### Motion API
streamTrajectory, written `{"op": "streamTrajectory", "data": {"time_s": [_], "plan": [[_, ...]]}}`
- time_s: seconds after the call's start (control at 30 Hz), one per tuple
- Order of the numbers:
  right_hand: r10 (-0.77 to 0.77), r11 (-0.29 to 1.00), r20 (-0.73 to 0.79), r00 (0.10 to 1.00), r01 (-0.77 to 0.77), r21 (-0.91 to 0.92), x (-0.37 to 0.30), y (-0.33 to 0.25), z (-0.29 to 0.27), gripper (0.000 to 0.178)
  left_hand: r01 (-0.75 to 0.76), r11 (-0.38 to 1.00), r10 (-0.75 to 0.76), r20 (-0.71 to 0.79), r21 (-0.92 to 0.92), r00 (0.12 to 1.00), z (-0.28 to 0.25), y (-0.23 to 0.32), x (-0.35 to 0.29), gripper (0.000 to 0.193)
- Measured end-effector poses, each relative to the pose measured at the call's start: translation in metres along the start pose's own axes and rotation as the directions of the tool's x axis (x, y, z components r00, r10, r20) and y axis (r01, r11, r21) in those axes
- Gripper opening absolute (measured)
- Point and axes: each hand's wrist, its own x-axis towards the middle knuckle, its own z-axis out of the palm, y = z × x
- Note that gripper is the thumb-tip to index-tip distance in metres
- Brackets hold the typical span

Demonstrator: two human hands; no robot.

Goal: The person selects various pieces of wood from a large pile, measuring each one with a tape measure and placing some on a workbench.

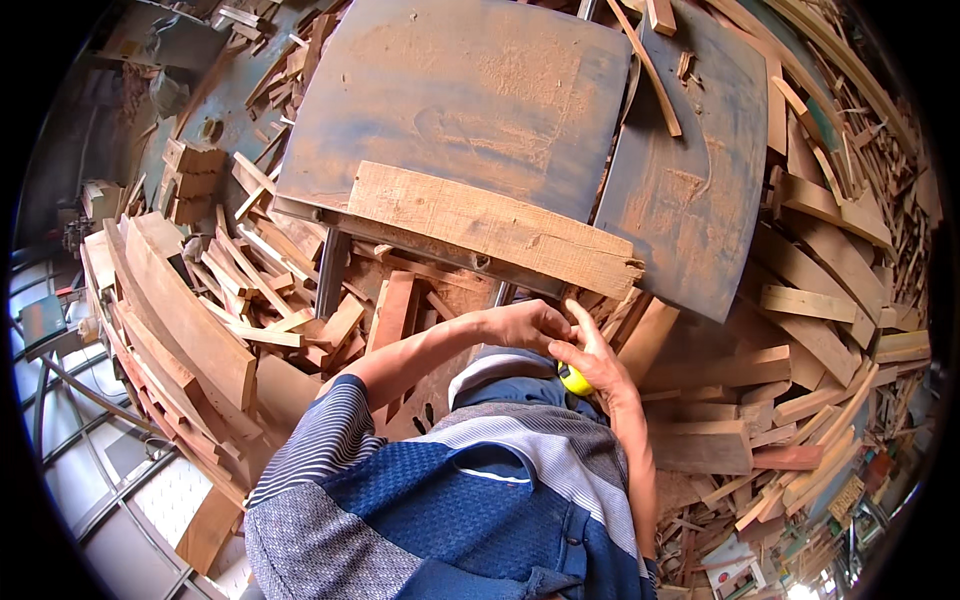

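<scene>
In front of my waist my two hands meet, just below the near edge of a saw table. My left hand is closed, its curled fingers against the other hand's thumb; what they pinch, if anything, is hidden. A bright yellow tape measure shows under the palm of my right hand, which is closed around it with the index finger stretched toward the table. Beyond the hands a rough wooden board lies along the table's near edge, its splintered end at the right.
The dusty metal saw table has a second panel on its right, with a thin wood strip across the gap. Stacked planks crowd the left, and offcuts pile up on the right. Wood pieces stand below the table.
</scene>
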Motion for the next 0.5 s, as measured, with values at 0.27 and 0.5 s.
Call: {"op": "streamTrajectory", "data": {"time_s": [0.27, 0.5], "plan": [[-0.074, 0.986, -0.225, 0.972, 0.037, -0.161, -0.005, 0.011, -0.057, 0.033, 0.259, 0.946, -0.319, -0.702, -0.195, 0.636, -0.105, 0.039, -0.082, 0.027], [-0.247, 0.819, -0.591, 0.768, -0.161, -0.551, -0.002, 0.003, -0.129, 0.028, 0.287, 0.955, 0.061, -0.997, 0.075, 0.057, -0.289, -0.063, -0.236, 0.029]]}}
